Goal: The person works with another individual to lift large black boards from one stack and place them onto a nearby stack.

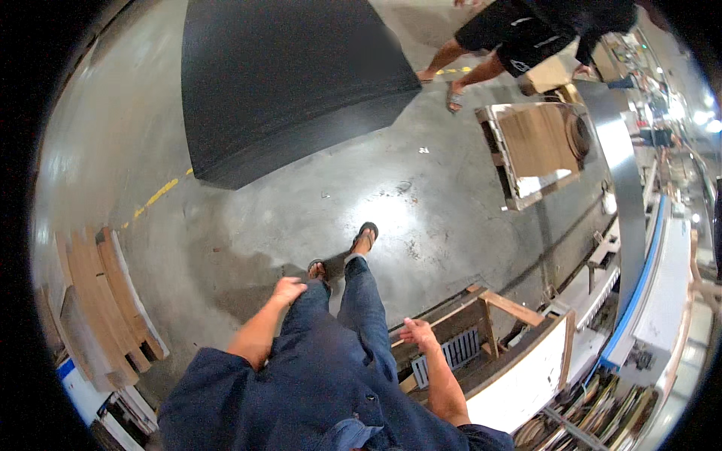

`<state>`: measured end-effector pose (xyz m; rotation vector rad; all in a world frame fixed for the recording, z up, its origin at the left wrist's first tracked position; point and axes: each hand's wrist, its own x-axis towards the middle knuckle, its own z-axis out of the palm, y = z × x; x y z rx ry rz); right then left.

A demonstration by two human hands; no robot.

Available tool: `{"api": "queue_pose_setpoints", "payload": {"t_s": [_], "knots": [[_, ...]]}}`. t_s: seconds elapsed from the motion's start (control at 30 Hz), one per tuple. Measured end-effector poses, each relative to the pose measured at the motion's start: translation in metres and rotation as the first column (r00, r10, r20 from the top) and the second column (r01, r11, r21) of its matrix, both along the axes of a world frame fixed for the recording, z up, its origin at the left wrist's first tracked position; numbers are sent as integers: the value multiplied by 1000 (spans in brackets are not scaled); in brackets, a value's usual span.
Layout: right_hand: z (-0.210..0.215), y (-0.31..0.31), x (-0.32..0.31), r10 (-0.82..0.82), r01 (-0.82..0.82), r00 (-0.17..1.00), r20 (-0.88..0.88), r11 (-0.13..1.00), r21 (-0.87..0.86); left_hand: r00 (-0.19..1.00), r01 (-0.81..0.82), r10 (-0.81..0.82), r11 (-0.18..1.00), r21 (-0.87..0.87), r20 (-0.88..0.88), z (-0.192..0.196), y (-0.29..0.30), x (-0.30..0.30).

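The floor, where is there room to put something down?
Bare floor lies between the big black block and the wearer's feet, and between those feet and the brown sheet. Crowded: lower right, around the wooden frame.

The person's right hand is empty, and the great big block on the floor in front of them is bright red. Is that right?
Not quite: the big block on the floor in front of the person is black, not bright red. The head view shows it. The right hand does look empty, just as you said.
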<state>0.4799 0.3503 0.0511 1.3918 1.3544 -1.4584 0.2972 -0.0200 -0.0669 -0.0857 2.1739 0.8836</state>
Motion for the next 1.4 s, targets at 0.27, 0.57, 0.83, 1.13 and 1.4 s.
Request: {"api": "queue_pose_setpoints", "payload": {"t_s": [0.27,0.57,0.83,1.13,1.4], "knots": [[15,29,59,-413,486,843,-346,859,159,737,-643,557,752,145,383,12,-129,-82],[23,95,68,-404,537,755,-516,833,134,872,-487,413,781,390,262,92,2,-107],[30,173,110,-624,745,491,-608,662,-77,799,-507,310,808,299,516,47,94,-22],[40,229,130,-751,860,258,-608,465,-209,788,-576,455,783,234,415,64,97,-9],[25,275,106,-821,809,67,-567,377,-451,748,-616,371,697,367,551,52,74,3]]}}
